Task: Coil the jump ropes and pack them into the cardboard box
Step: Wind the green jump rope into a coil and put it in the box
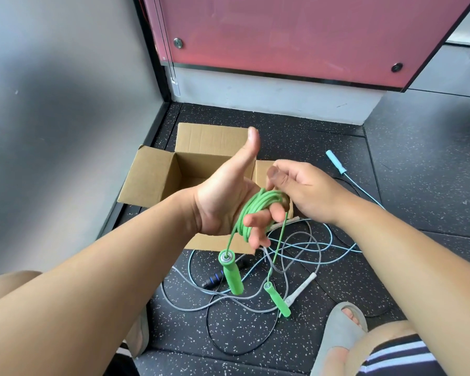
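A green jump rope [255, 210] is wound in several loops around the fingers of my left hand [225, 196], whose thumb points up. Its two green handles hang below, one [231, 275] nearer and one [278, 301] lower right. My right hand [301, 188] pinches the green coil at its upper right side. Behind both hands an open cardboard box [158, 175] stands on the floor, its inside mostly hidden by my hands.
A tangle of light blue, grey-white and black jump ropes [296, 248] lies on the speckled black floor in front of the box, with a blue handle [335, 161] at the right. My sandalled foot [339, 332] is at the lower right. A grey wall stands left.
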